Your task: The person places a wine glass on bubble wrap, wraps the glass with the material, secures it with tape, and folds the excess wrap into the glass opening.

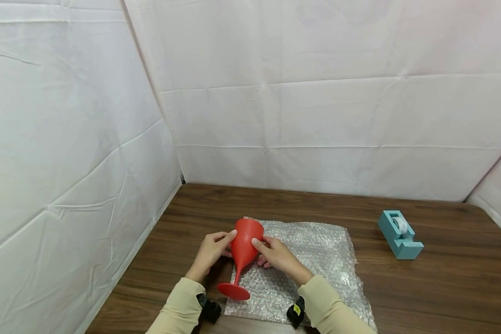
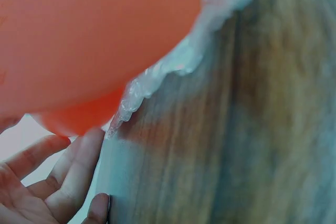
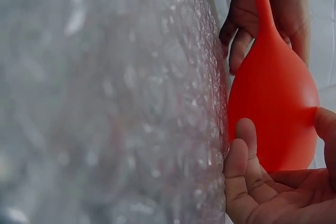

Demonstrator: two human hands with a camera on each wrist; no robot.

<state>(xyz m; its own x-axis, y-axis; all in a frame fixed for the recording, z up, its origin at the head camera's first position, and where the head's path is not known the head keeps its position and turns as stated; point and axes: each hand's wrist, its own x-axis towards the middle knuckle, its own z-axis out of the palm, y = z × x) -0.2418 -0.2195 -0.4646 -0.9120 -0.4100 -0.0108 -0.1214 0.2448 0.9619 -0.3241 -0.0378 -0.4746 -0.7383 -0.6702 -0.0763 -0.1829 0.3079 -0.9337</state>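
A red plastic goblet (image 1: 244, 243) lies tilted over the left part of a sheet of bubble wrap (image 1: 323, 250), its foot toward me and its mouth pointing away. My left hand (image 1: 208, 255) holds the bowl from the left, thumb near the rim. From the other side my right hand (image 1: 280, 257) grips the bowl, its thumb on top and the fingers lower down. In the right wrist view the thumb presses the goblet's side (image 3: 273, 93), while the fingers (image 3: 239, 161) sit between bowl and wrap. The goblet's bowl (image 2: 94, 30) fills much of the left wrist view.
A teal tape dispenser (image 1: 409, 252) with a roll of clear tape stands on the brown wooden table (image 1: 455, 278), right of the wrap. White cloth walls (image 1: 317, 116) enclose the back and the sides.
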